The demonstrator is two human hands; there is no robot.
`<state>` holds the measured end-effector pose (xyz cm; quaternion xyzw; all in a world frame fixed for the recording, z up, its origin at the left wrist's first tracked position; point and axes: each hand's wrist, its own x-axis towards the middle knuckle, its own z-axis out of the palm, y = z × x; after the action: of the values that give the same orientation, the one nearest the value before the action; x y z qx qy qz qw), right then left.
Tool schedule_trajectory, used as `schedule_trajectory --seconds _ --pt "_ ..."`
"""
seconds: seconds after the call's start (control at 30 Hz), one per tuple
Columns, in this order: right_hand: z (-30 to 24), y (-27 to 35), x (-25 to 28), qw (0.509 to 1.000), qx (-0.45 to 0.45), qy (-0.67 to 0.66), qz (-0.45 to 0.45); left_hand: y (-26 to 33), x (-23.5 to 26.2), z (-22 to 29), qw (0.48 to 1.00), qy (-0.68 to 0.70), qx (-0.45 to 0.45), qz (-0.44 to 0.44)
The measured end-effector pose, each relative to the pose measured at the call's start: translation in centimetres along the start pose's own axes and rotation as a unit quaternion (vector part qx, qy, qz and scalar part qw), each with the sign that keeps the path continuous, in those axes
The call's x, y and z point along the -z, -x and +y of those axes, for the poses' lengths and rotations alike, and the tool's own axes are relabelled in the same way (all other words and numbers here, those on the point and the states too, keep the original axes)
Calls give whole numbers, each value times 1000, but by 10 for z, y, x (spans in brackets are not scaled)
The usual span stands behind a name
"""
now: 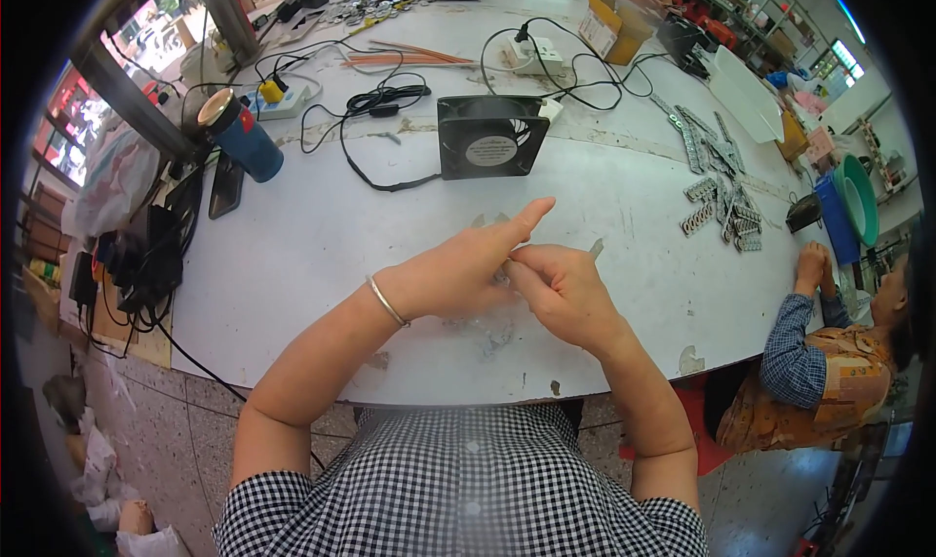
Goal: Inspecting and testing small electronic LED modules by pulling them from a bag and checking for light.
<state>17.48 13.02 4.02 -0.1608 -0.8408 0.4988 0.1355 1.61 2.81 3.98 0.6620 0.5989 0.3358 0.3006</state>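
Observation:
My left hand (473,264), with a silver bangle at the wrist, meets my right hand (565,289) over the near middle of the white table. The left thumb stretches up and away; its other fingers are partly hidden and smeared by motion. Against the left palm, the fingers of my right hand are pinched together. A small greyish glint shows between the hands, too small to name. Just beyond both hands stands a black square fan (492,138) with a pale round label, its cable running left.
A blue tumbler (242,136) and a phone (226,186) lie left. Metal strips (721,181) are heaped at right. A yellow box (612,30), a power strip (534,55) and copper-coloured rods (409,58) lie farther back. A co-worker (819,372) sits at right.

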Motion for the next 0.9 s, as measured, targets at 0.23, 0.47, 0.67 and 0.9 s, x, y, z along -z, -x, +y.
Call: schedule_trajectory --seconds 0.23,0.47,0.67,0.9 --pt "-8 -7 4 998 18 33 -58 -2 0 -6 1000 0 -4 -20" --pt "-2 -13 3 998 57 33 -5 1 7 1 998 58 -5 18" --pt "2 -15 15 998 40 33 29 5 33 -3 994 -79 71 -28" --pt "-9 -10 23 984 -46 -150 -88 13 43 -9 986 105 67 -108"
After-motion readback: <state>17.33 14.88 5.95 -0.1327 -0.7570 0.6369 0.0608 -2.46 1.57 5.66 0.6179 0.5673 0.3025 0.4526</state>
